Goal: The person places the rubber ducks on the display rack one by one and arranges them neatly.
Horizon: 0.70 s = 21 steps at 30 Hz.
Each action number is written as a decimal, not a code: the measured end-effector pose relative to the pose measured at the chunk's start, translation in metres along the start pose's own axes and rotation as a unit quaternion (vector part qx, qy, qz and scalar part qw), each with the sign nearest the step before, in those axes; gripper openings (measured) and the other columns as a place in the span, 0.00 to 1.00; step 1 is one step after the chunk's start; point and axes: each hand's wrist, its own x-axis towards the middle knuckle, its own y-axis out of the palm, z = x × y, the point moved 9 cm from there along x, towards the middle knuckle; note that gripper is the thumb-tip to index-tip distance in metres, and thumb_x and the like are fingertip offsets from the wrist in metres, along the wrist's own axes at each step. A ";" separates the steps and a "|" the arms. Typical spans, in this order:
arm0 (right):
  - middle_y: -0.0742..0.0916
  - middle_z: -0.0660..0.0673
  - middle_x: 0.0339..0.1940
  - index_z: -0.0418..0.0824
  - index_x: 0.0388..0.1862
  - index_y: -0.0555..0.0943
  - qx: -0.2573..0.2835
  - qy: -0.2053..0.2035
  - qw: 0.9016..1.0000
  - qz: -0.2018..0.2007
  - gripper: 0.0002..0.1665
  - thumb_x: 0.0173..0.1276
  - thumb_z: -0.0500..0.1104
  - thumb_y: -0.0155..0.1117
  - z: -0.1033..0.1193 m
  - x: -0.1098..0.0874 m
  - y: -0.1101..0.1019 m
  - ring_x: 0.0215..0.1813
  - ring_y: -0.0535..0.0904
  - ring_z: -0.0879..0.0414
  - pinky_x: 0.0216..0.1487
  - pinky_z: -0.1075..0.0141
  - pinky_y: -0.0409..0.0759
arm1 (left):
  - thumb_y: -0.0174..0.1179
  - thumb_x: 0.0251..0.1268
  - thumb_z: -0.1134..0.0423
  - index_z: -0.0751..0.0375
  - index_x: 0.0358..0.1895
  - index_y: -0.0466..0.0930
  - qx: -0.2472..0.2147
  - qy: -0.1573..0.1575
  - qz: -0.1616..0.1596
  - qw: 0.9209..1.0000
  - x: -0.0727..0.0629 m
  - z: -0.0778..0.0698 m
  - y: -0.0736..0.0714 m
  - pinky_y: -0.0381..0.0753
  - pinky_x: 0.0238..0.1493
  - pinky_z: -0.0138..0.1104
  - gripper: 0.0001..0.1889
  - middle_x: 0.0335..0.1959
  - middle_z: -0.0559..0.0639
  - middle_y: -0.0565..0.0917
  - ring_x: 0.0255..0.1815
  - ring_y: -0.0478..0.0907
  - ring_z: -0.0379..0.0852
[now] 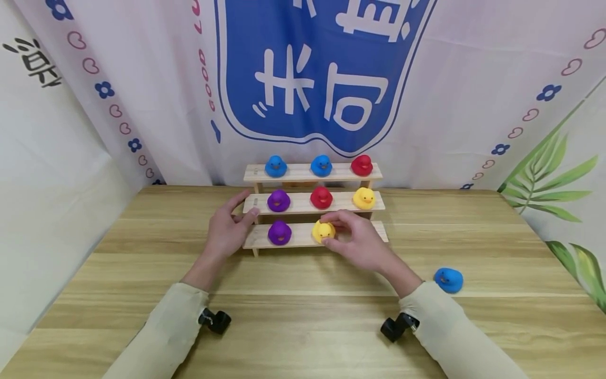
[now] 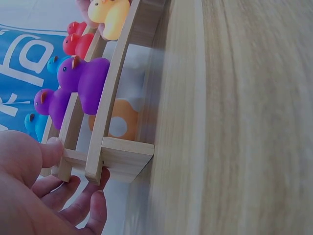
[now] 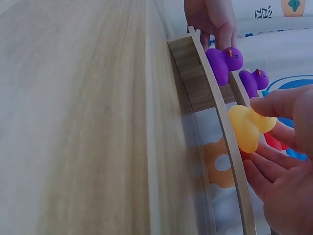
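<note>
A three-step wooden display rack (image 1: 299, 236) stands at the back of the table. My left hand (image 1: 226, 231) holds its left end, thumb on the middle step and fingers around the end in the left wrist view. On the bottom step, a yellow rubber duck (image 1: 323, 231) is pinched between the thumb and fingers of my right hand (image 1: 362, 243). Left of it sits a purple duck (image 1: 280, 232). The middle step carries a purple duck (image 1: 279, 200), a red duck (image 1: 321, 197) and a yellow duck (image 1: 364, 198). Two blue ducks (image 1: 275, 166) and a red duck (image 1: 362, 165) line the top step.
A single blue duck (image 1: 448, 280) lies on the wooden table (image 1: 303, 326) to the right, beyond my right forearm. Behind the rack hangs a printed curtain (image 1: 450, 105) with a blue emblem. Black wrist mounts (image 1: 215, 320) sit at both sleeves.
</note>
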 end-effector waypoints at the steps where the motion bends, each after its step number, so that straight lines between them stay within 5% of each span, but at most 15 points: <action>1: 0.87 0.47 0.65 0.47 0.65 0.82 -0.003 0.002 1.000 -0.001 0.24 0.72 0.41 0.75 0.000 0.000 0.000 0.70 0.82 0.47 0.74 0.50 0.79 | 0.60 0.82 0.52 0.47 0.83 0.64 0.002 0.000 -0.001 1.000 0.000 0.000 0.000 0.80 0.30 0.29 0.32 0.84 0.54 0.67 0.46 0.89 0.50; 6: 0.87 0.48 0.65 0.48 0.66 0.82 -0.019 0.007 1.000 -0.003 0.24 0.72 0.43 0.75 -0.002 0.000 0.000 0.68 0.82 0.49 0.73 0.51 0.80 | 0.60 0.82 0.52 0.49 0.83 0.65 0.008 0.000 -0.004 1.000 0.000 -0.001 0.001 0.81 0.33 0.28 0.32 0.83 0.55 0.68 0.51 0.89 0.53; 21: 0.86 0.41 0.67 0.41 0.68 0.81 0.006 -0.009 1.000 -0.018 0.26 0.74 0.44 0.73 -0.001 -0.017 -0.034 0.70 0.81 0.43 0.74 0.44 0.78 | 0.60 0.81 0.52 0.47 0.83 0.64 0.004 -0.003 -0.002 1.000 0.001 0.002 0.000 0.80 0.29 0.30 0.32 0.83 0.54 0.68 0.40 0.87 0.41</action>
